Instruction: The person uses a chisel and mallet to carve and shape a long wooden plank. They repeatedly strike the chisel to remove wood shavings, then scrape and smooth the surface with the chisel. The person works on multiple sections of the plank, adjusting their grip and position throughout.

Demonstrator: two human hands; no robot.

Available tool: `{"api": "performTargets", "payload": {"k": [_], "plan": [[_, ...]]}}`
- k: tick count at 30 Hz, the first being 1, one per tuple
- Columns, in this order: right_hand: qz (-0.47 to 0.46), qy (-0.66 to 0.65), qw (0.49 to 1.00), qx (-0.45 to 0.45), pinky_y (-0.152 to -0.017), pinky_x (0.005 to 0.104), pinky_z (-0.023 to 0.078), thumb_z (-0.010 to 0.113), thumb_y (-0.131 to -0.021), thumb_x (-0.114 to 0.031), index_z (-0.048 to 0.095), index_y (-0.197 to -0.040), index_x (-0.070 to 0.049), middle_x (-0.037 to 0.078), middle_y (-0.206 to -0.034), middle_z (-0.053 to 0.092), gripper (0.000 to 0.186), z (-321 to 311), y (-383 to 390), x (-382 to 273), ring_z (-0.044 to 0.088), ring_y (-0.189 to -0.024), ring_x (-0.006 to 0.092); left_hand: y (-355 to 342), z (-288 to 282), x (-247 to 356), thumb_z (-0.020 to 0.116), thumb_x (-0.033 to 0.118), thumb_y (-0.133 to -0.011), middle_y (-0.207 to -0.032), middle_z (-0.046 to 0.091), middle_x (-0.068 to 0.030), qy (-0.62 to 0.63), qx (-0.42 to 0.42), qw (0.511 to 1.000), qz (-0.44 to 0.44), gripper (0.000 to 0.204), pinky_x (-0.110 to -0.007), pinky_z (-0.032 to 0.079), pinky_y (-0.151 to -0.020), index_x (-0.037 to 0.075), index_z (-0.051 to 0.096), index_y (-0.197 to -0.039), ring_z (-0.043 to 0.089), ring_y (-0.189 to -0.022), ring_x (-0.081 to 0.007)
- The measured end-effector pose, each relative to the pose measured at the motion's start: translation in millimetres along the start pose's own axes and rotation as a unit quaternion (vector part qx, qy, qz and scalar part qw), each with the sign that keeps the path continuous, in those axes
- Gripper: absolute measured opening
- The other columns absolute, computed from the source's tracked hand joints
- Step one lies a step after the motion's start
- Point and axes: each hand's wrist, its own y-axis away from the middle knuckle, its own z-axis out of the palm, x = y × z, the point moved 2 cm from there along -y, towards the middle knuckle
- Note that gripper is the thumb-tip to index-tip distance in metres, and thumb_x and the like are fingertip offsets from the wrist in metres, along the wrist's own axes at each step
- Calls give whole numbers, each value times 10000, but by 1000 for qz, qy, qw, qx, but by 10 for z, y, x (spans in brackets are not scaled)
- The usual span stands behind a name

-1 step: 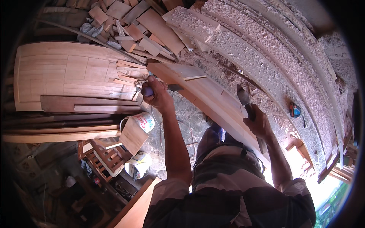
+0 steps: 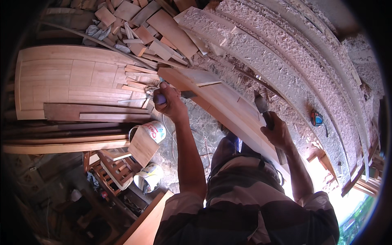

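Two hands are gripping tools over the plank [image 2: 220,102], the long pale curved board running up and away from your chest. Your left hand [image 2: 169,102] is closing in a fist around a blue-handled chisel [image 2: 160,99], its blade lying toward the plank's near face just below a notch at the upper end. Your right hand [image 2: 277,131] is wrapping tight around the handle of a mallet [image 2: 261,104], whose dark head is hanging above the plank's far edge, apart from the wood.

You are, as it looks, cutting or paring at the upper end of the plank, with the edge being set and the striker raised. The next move is calling for a steady chisel angle against the grain and a measured blow that lands square on the handle, clear of your knuckles; whether the blade is already touching the wood cannot be told.

Left of the plank, a flat panel [image 2: 69,79] of joined boards is lying beside scattered offcuts [image 2: 155,28]. Below the left hand, a white bucket [image 2: 154,131] is standing with a wood block in front of it. Right of the plank, shavings [image 2: 286,53] are covering rough curved timbers, and a small blue and orange tool [image 2: 316,118] is resting among them.
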Motion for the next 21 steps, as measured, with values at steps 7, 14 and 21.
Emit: {"api": "performTargets", "payload": {"k": [7, 14, 21], "plan": [[-45, 14, 999, -17, -676, 412, 503, 725, -833, -184, 566, -1233, -49, 155, -767, 621, 452, -56, -171, -214, 650, -711, 287, 77, 51, -27, 643, 258, -1040, -607, 507, 0, -19, 32, 999, -1, 425, -279, 392, -505, 101, 440, -702, 458, -525, -88], [-180, 7, 982, -54, -684, 429, 519, 705, -860, -143, 552, -1278, -30, 171, -819, 666, 458, -93, -402, -781, 683, -748, 293, -1, 105, -42, 653, 274, -1033, -624, 509, 5, 6, 18, 1000, -9, 416, -263, 393, -517, 98, 463, -707, 463, -541, -83], [-347, 36, 935, -66, -690, 489, 567, 659, -878, -101, 522, -1271, -8, 229, -902, 706, 427, -128, -556, -1415, 722, -821, 419, 20, 76, -121, 673, 244, -1014, -732, 578, -5, -42, 32, 998, -42, 310, -250, 436, -563, 82, 513, -803, 520, -629, -75]]}}
